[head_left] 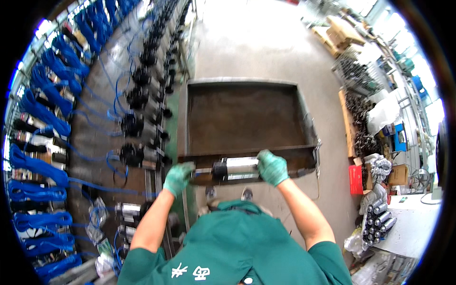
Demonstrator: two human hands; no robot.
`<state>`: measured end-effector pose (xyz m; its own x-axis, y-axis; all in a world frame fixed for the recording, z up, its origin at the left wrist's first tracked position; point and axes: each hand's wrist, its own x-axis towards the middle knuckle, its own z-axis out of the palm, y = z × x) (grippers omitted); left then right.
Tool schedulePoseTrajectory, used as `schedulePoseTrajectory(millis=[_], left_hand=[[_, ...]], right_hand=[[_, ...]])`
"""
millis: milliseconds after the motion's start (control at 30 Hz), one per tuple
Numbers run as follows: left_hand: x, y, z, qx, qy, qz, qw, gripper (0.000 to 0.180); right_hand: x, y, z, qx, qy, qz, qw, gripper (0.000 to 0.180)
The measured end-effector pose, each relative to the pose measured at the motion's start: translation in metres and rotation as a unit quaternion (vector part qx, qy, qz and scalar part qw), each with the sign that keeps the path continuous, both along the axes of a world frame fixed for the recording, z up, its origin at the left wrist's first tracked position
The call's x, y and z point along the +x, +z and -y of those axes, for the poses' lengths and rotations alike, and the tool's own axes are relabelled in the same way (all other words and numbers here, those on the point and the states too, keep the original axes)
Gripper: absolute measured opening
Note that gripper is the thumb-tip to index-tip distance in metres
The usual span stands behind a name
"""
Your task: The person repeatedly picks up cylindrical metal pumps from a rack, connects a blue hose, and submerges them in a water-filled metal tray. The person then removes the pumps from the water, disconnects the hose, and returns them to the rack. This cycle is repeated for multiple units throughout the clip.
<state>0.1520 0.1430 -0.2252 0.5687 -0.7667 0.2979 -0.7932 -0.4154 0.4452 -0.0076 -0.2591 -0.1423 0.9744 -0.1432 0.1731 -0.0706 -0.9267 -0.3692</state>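
A shiny metal cylinder [242, 165] with a black collar and a thin rod on its left side lies crosswise between my hands. It is over the narrow front section of a large brown metal tray [244, 88]; whether it touches the tray I cannot tell. My left hand [179, 178], in a green glove, is closed at the end of the thin rod. Also gloved in green, my right hand [273, 168] is wrapped around the cylinder's right end.
Along my left runs a workbench [102, 156] with a row of black-and-silver cylindrical units [133, 125] and bundles of blue cable [45, 118]. To the right stand a wire basket [358, 71], a red box [355, 179] and a white table [411, 225] near stacked metal cylinders [378, 219].
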Motion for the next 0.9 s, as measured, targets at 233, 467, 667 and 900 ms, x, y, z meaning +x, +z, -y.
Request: schedulePoseTrajectory(millis=[233,467,667,900], left_hand=[[0.015,0.002,0.038,0.03,0.242,-0.589,0.771,0.039],[-0.006,0.007,0.024,-0.006,0.173,-0.382,0.908,0.047],[0.017,0.006,0.008,0.076,0.041,-0.283,0.955,0.041],[0.023,0.009,0.026,-0.023,0.201,-0.723,0.66,0.043]], right_hand=[[0.001,0.013,-0.004,0.053,-0.021,-0.037,0.998,0.014],[0.001,0.013,-0.002,0.052,-0.016,-0.03,0.998,0.017],[0.005,0.012,-0.002,0.045,-0.015,-0.042,0.998,0.015],[0.003,0.005,-0.001,0.055,-0.014,-0.03,0.998,0.015]])
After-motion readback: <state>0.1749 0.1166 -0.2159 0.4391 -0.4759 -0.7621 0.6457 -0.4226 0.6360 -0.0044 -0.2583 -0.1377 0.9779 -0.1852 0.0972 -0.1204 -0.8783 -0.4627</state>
